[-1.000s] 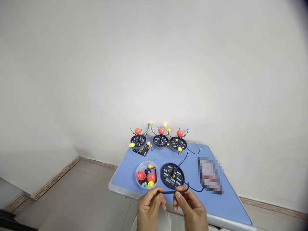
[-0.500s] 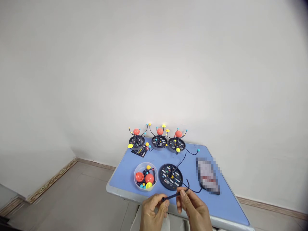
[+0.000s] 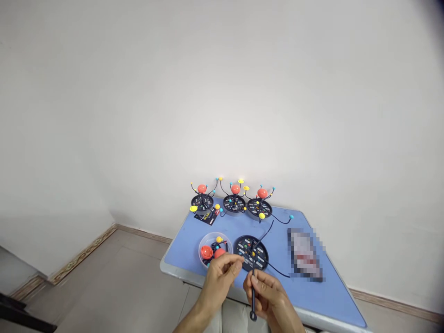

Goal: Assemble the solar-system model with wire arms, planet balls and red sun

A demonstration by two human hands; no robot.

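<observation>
My right hand (image 3: 268,296) is closed round a thin black curved arm piece (image 3: 253,296), held upright with its ring end hanging down near the table's front edge. My left hand (image 3: 222,275) has let go of that piece and reaches with fingers pinched toward the clear round tub (image 3: 204,241) of orange, yellow and blue balls. Just behind my hands lies a black round base (image 3: 258,259) with a black arm sticking up from its middle and coloured marks on top.
Three finished models with orange balls (image 3: 202,200) (image 3: 234,199) (image 3: 260,202) stand in a row at the back of the blue table (image 3: 322,296). A blurred flat packet (image 3: 305,254) lies to the right. A small black card (image 3: 205,217) rests by the left model. White wall behind, tiled floor left.
Earlier both hands held the black arm piece level between them. Now my left hand has released it and moved forward to the tub, and my right hand has turned the piece upright.
</observation>
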